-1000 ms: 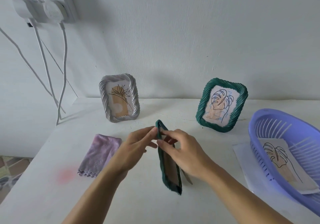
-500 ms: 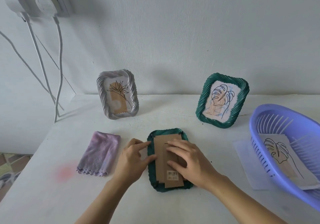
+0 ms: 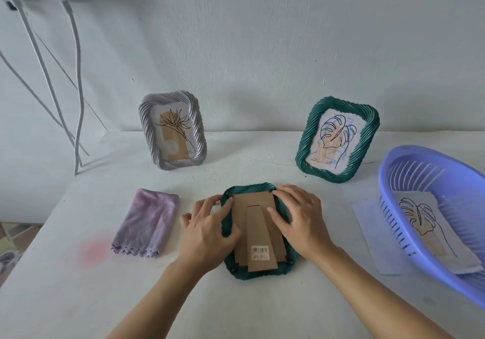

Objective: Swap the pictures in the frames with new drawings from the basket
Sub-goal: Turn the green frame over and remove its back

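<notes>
A green twisted frame lies face down on the white table, its brown cardboard back with a stand and barcode facing up. My left hand rests on the frame's left edge, fingers reaching the backing's top left. My right hand presses flat on the right side, fingertips at the top right corner. A grey frame with a flower drawing and a second green frame with a leaf drawing stand at the back. The purple basket on the right holds a leaf drawing.
A folded lilac cloth lies left of my left hand. A white sheet lies partly under the basket. White cables hang down the wall at the back left. The table's left edge drops to the floor.
A second ago both hands held the green frame upright on its edge. It was laid face down, and my fingers have spread to the top corners of the backing.
</notes>
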A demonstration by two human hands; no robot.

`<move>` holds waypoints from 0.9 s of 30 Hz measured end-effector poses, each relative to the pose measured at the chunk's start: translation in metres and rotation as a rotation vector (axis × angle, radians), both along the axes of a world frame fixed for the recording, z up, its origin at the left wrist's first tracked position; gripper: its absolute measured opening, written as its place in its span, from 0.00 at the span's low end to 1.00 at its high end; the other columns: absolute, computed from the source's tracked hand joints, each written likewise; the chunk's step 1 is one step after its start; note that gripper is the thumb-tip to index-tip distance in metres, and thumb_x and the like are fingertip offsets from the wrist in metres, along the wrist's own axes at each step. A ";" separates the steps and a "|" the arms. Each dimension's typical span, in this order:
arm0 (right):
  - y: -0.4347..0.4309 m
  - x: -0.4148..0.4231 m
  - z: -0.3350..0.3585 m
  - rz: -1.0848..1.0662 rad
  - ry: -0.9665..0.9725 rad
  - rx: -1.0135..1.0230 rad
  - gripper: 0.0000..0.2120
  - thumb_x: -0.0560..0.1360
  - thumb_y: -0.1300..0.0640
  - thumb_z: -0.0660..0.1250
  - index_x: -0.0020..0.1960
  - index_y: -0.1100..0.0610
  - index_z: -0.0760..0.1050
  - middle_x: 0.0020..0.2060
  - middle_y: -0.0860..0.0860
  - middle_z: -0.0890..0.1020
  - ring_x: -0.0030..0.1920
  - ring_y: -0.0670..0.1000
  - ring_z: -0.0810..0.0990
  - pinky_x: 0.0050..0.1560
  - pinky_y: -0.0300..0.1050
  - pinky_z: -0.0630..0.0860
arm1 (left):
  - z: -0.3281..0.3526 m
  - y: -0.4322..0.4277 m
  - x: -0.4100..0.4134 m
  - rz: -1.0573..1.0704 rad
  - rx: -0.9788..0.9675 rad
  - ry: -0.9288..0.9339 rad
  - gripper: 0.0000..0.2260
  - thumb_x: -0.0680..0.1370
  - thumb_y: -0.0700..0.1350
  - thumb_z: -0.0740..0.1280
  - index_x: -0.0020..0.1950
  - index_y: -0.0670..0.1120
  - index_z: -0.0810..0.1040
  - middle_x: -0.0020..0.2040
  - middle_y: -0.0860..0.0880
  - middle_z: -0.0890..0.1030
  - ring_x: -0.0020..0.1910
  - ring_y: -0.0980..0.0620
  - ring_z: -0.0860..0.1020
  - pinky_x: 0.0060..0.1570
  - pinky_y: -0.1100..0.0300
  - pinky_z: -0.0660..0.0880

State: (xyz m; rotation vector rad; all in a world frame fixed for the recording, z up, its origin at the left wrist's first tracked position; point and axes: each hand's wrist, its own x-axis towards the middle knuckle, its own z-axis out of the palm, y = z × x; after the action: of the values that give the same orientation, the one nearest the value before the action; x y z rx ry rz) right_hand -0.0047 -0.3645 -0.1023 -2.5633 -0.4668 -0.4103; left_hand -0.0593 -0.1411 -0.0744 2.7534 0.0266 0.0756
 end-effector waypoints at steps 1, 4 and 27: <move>0.000 0.000 -0.002 -0.003 0.009 0.004 0.20 0.78 0.41 0.60 0.62 0.52 0.78 0.62 0.46 0.79 0.66 0.47 0.74 0.64 0.57 0.70 | -0.001 -0.002 -0.001 0.010 0.003 -0.008 0.32 0.72 0.64 0.51 0.75 0.60 0.67 0.73 0.56 0.67 0.71 0.53 0.62 0.63 0.51 0.60; 0.000 0.000 -0.006 -0.004 -0.013 0.003 0.20 0.78 0.42 0.61 0.62 0.52 0.79 0.62 0.46 0.80 0.66 0.47 0.74 0.65 0.56 0.70 | -0.005 -0.005 -0.002 0.003 0.043 -0.034 0.29 0.75 0.61 0.54 0.76 0.58 0.66 0.72 0.53 0.69 0.70 0.51 0.64 0.61 0.49 0.62; 0.001 -0.002 0.000 0.011 -0.045 -0.140 0.20 0.79 0.44 0.59 0.66 0.51 0.75 0.64 0.46 0.76 0.65 0.48 0.73 0.66 0.56 0.68 | -0.006 -0.012 0.005 -0.080 0.345 -0.064 0.27 0.79 0.54 0.53 0.77 0.47 0.65 0.65 0.44 0.70 0.59 0.43 0.71 0.50 0.45 0.68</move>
State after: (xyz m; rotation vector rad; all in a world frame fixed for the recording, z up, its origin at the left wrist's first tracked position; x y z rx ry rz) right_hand -0.0069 -0.3636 -0.1028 -2.6894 -0.5430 -0.4461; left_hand -0.0541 -0.1530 -0.0804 3.0903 -0.1250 0.1596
